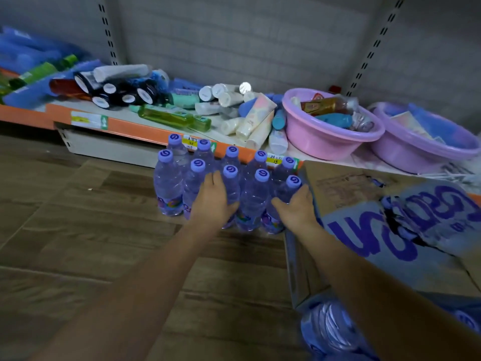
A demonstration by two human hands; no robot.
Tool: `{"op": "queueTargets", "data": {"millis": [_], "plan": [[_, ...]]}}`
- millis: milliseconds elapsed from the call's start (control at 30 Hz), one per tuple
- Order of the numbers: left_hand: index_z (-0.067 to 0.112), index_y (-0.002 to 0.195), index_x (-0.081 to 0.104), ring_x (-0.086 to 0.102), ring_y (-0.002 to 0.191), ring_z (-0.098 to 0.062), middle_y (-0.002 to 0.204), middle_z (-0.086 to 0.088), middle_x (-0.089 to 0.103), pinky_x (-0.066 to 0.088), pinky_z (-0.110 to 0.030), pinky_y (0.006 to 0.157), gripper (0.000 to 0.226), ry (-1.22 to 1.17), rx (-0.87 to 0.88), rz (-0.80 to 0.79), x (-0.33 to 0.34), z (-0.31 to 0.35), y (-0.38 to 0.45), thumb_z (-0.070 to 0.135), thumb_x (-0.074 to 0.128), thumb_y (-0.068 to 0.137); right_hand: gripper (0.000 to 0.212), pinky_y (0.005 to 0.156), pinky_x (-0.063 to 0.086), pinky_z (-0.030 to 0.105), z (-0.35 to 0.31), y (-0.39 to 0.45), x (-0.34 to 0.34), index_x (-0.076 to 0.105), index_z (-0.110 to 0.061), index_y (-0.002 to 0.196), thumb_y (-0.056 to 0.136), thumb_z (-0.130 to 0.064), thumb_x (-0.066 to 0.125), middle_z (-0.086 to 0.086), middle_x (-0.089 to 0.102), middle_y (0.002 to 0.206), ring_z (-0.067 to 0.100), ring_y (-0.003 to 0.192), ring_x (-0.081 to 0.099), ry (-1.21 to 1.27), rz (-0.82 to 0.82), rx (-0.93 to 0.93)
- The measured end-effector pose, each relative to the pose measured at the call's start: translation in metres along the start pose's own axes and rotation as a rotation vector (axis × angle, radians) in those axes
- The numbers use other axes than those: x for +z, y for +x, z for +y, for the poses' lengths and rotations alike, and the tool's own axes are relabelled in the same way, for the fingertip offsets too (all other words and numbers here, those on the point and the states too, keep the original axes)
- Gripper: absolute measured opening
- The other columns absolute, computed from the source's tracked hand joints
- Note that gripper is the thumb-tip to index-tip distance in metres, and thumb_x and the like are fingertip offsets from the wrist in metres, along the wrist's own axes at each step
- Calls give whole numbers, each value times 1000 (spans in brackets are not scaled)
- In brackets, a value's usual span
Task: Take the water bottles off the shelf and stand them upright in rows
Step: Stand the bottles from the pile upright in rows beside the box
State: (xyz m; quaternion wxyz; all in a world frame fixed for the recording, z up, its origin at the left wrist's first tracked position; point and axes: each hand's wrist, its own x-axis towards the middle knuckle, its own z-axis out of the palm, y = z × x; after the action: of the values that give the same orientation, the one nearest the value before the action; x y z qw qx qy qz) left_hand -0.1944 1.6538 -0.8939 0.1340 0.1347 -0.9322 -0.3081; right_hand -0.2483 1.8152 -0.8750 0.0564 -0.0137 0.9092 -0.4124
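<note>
Ten water bottles [169,183] are stood upright in 2 rows. L hand [214,198] is wrapped round front-row bottle [231,187]; R hand [296,207] is curled, apparently gripping bottle at 3 o'clock [289,190].

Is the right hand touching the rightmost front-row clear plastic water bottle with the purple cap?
Touching. The head view shows the right hand laid against the rightmost front-row clear plastic water bottle, its fingers on the body below the cap.

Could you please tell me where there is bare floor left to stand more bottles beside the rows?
Bare wooden floor lies left of the water bottles and in front of them, between the forearms. The right is crowded: the cardboard box touches the rows. Behind, the shelf edge hems them in.
</note>
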Motion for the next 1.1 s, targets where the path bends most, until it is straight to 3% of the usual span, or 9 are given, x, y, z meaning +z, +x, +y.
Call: {"op": "queueTargets", "data": {"millis": [67, 133, 267, 467, 633, 733, 900, 1000, 1100], "plan": [[0, 138, 26, 34, 133, -33, 142, -20, 36, 32, -41, 109, 81, -182, -68, 8, 10, 2, 21, 21, 72, 76, 93, 109, 34, 49, 3, 17, 8, 16, -2, 144, 72, -31, 69, 15, 33, 148, 34, 135, 35, 195, 45, 94], [2, 137, 28, 40, 129, -35, 138, -18, 44, 37, -45, 106, 83, -267, -124, -4, 20, 2, 34, 24, 76, 73, 86, 106, 38, 48, 7, 25, 16, 26, -5, 143, 74, -31, 70, 13, 39, 145, 33, 132, 41, 217, 66, 138], [1, 123, 42, 41, 124, -36, 129, -20, 49, 36, -41, 100, 63, -223, -152, 83, 29, -4, 37, 21, 75, 73, 75, 98, 43, 39, 11, 25, 19, 29, -5, 137, 78, -27, 72, 16, 47, 138, 34, 124, 48, 157, 132, 201], [7, 120, 42, 51, 115, -33, 122, -16, 57, 39, -32, 82, 51, -272, -51, 36, 20, -13, 21, 19, 70, 79, 58, 90, 48, 42, 17, 17, 14, 37, 3, 124, 81, -17, 69, 25, 56, 125, 39, 113, 57, -70, 149, 39], [9, 117, 42, 55, 112, -27, 118, -12, 61, 42, -33, 91, 49, -297, 35, 12, 12, -19, -11, 17, 71, 78, 46, 92, 49, 42, 21, -9, 12, 48, -2, 121, 81, -15, 68, 20, 61, 120, 37, 110, 58, -93, 161, -24], [11, 115, 44, 57, 109, -23, 114, -7, 62, 40, -26, 86, 47, -286, 96, -10, 6, -21, -35, 18, 72, 78, 50, 93, 48, 45, 26, -32, 5, 44, -4, 123, 81, -16, 69, 20, 59, 122, 37, 111, 57, -153, 119, -48], [9, 111, 48, 57, 98, -20, 104, -3, 62, 37, -24, 77, 47, -251, 142, -94, -12, -21, -74, 18, 75, 74, 52, 84, 46, 37, 31, -62, -16, 47, -3, 114, 77, -30, 72, 18, 60, 116, 35, 108, 57, -243, -33, -145], [22, 101, 46, 55, 92, -14, 93, 7, 57, 35, -22, 68, 43, -197, 188, -163, -23, -16, -95, 21, 77, 71, 50, 75, 44, 30, 29, -87, -37, 49, -5, 105, 72, -30, 77, 8, 60, 101, 24, 95, 58, -104, -86, -148], [40, 89, 44, 57, 78, 5, 77, 25, 62, 40, -12, 64, 43, -137, 244, -215, -35, -2, -117, 27, 79, 68, 49, 86, 52, 41, 18, -111, -71, 53, -9, 100, 65, -27, 82, 5, 65, 105, 22, 98, 63, 128, -159, -189]]}}
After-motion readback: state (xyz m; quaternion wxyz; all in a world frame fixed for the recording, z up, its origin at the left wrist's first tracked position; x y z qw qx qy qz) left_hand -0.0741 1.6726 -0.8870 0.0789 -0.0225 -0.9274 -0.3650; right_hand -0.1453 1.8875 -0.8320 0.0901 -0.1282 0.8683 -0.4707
